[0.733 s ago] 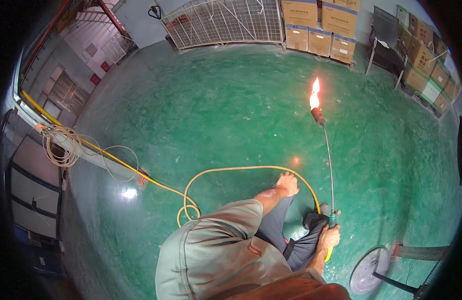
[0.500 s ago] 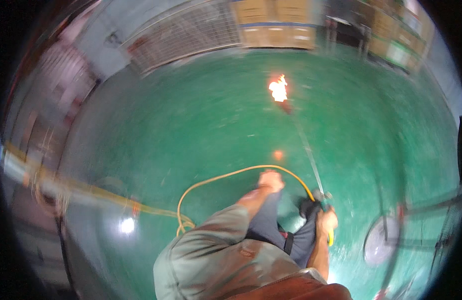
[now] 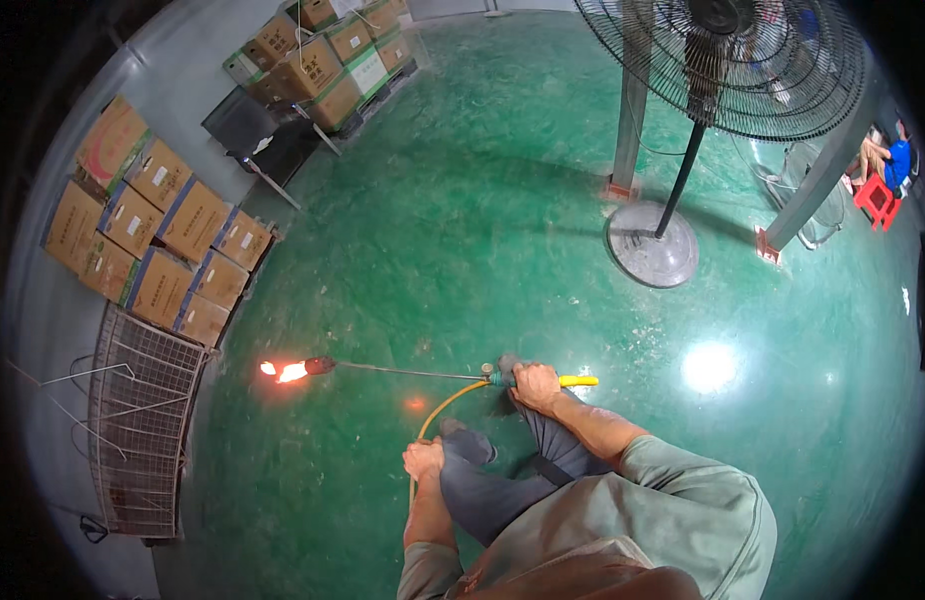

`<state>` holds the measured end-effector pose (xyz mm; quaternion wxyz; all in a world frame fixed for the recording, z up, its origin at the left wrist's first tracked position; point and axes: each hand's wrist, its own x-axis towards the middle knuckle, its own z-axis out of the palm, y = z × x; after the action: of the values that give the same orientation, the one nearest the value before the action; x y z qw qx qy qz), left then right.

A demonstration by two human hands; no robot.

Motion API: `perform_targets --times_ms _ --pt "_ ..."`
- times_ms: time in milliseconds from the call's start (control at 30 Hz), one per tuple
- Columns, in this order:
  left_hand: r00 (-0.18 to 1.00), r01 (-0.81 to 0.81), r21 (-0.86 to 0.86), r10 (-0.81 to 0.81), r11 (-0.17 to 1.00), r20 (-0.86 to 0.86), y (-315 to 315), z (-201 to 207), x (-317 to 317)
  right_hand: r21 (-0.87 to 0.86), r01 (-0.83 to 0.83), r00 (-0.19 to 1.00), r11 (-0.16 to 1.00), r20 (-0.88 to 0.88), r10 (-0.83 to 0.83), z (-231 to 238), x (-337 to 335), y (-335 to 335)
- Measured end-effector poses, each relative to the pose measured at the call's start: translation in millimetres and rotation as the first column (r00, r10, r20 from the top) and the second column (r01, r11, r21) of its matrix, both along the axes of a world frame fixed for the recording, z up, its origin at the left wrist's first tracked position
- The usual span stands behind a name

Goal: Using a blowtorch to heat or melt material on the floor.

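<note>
Green glossy floor [image 3: 503, 240] fills the room, with stacked cardboard boxes [image 3: 153, 240] along the left wall and a wire mesh panel [image 3: 143, 420] lying below them. Just right of the panel burns the flame [image 3: 283, 371] at the tip of a long gas torch [image 3: 403, 373], which lies level above the floor. Lower down, the left hand [image 3: 424, 460] is closed around the yellow hose [image 3: 445, 402] that curves up to the torch. The right hand [image 3: 536, 385] grips the torch at its handle, the yellow end [image 3: 578, 381] sticking out past it. Farther right and beyond stands a pedestal fan [image 3: 673, 200] on a round base.
</note>
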<state>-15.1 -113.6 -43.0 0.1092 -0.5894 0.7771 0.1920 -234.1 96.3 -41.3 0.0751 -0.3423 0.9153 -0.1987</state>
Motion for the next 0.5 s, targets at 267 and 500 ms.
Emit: perform_targets --times_ms 267,500 --pt "1.000 -0.017 -0.028 0.017 0.999 0.003 -3.1 -2.3 8.3 -0.004 -0.028 1.000 1.000 0.008 0.028 -4.4 4.3 -5.9" --pt "1.000 0.008 -0.037 -0.008 0.999 -0.007 -5.2 -4.3 5.9 -0.013 -0.026 1.000 1.000 0.004 0.026 -3.9 -0.8 -5.7"
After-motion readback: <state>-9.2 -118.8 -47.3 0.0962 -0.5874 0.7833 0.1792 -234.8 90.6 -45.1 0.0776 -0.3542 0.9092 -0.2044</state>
